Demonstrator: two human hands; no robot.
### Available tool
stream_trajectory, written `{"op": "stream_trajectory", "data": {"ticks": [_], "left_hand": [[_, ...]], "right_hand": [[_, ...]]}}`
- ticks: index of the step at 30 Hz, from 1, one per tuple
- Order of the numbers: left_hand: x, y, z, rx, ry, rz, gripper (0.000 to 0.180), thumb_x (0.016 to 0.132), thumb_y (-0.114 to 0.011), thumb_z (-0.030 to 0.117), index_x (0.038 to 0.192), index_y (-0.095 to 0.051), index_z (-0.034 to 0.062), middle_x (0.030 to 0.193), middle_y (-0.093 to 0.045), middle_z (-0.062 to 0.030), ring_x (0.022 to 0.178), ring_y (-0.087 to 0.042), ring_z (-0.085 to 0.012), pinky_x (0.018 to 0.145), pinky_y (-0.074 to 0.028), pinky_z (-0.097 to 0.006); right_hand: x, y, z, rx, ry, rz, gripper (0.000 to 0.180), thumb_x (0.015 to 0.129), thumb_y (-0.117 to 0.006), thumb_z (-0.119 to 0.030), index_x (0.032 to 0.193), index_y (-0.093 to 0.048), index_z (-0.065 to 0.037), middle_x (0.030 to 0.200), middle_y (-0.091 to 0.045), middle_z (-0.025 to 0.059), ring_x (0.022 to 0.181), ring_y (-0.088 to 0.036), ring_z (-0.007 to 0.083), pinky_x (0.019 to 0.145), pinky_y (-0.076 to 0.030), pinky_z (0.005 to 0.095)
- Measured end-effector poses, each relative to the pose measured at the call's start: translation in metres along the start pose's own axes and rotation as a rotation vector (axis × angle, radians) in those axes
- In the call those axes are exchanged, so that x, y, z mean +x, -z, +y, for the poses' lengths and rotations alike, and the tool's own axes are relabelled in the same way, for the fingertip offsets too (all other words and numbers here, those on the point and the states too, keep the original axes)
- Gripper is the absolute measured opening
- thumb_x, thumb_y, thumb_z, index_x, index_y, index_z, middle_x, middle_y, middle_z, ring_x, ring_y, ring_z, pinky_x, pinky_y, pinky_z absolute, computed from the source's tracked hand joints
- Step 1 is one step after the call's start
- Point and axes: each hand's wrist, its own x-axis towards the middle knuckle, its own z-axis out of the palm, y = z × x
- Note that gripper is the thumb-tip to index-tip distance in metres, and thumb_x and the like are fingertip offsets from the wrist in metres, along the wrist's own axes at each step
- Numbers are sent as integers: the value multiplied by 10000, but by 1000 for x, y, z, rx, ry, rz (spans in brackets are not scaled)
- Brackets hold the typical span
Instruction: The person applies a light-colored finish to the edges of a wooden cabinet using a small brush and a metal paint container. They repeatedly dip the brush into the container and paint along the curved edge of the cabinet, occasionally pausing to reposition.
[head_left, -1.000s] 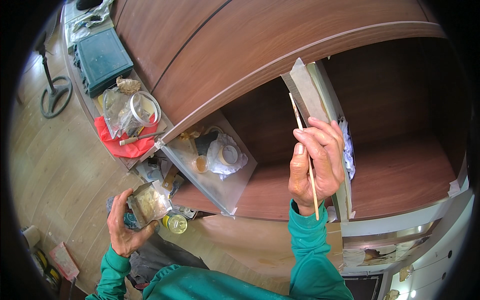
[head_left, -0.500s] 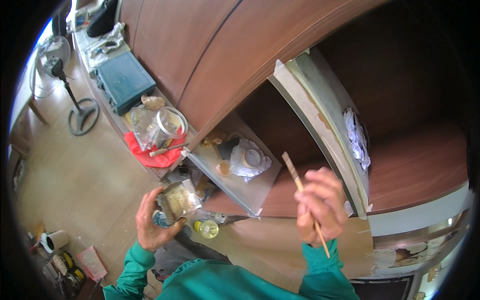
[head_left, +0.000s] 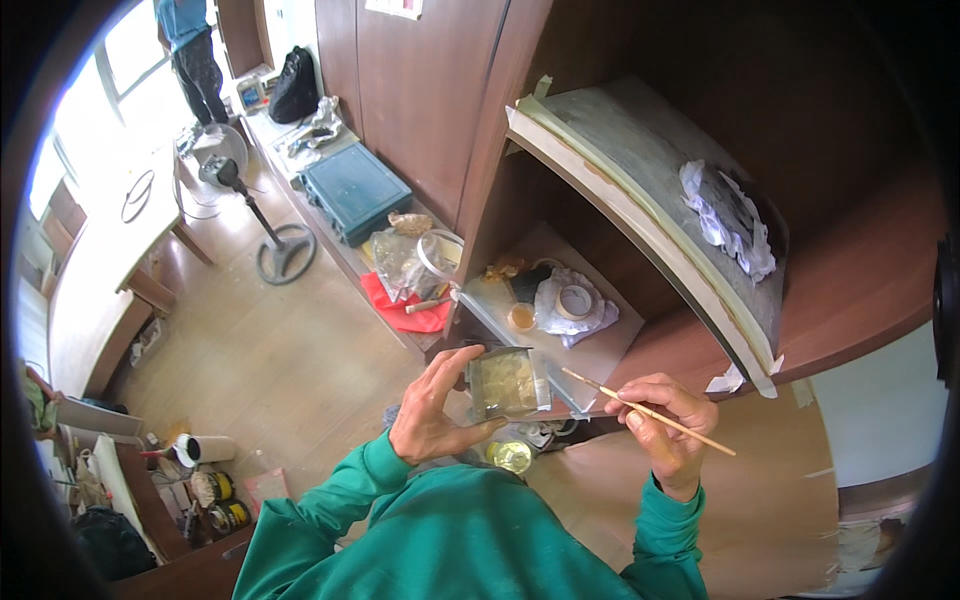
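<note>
My left hand (head_left: 430, 408) grips a small square box (head_left: 507, 384) from its left side, thumb below and fingers above. Its contents look pale yellow and crinkled, but I cannot make out what they are. Between the thumb and fingers of my right hand (head_left: 668, 425) is a thin paintbrush (head_left: 598, 387) with a wooden handle. The brush slants down to the right, its narrow tip near the box's right edge, apart from it. Behind both hands, a grey shelf (head_left: 625, 325) holds a small cup of amber liquid (head_left: 521, 317) and a roll of tape (head_left: 574, 302) on crumpled white cloth.
A higher shelf (head_left: 640, 130) edged with masking tape juts out at right, bearing a crumpled cloth (head_left: 735, 225). At left are a blue-green case (head_left: 355, 190), a red cloth (head_left: 400, 305) and a standing fan (head_left: 250, 205). Below the box sits a yellowish jar (head_left: 512, 457). Another person (head_left: 190, 60) stands far off.
My view has shifted, bringing more of the room at left into sight. The brush has swung from pointing upward to pointing left, and its tip is now closer to the box.
</note>
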Motion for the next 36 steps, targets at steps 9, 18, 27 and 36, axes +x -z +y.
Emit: {"op": "stream_trajectory", "data": {"ticks": [9, 18, 27, 36], "left_hand": [[4, -13, 30, 58, -56, -25, 874, 625, -910, 169, 1394, -516, 32, 1225, -637, -160, 1039, -659, -284, 812, -559, -360], [26, 12, 15, 73, -147, -62, 907, 614, -914, 192, 1405, -492, 56, 1250, -603, -149, 960, -652, -276, 802, -560, -363], [82, 100, -40, 27, -202, -84, 837, 614, -911, 169, 1343, -549, -27, 1190, -660, -158, 993, -659, -230, 809, -554, -345], [196, 152, 4, -55, -531, -182, 878, 665, -874, 99, 1421, -458, -63, 1231, -643, -204, 1112, -662, -297, 950, -557, -398]], "right_hand": [[-4, -11, 7, -140, 19, -129, 147, 850, -705, -12, 987, -759, -10, 826, -724, 74, 595, -567, 68, 499, -413, 233], [-10, -42, 8, -63, 4, 16, 142, 866, -676, 29, 992, -741, 20, 826, -716, 83, 599, -579, 68, 517, -434, 225], [-3, -128, 13, 187, 33, 363, 149, 891, -619, 26, 997, -722, 48, 902, -716, 150, 703, -675, 169, 644, -544, 284], [-38, -109, 19, 402, 95, 1012, 260, 914, -574, -145, 987, -694, 74, 856, -713, 186, 795, -714, 270, 697, -565, 350]]}}
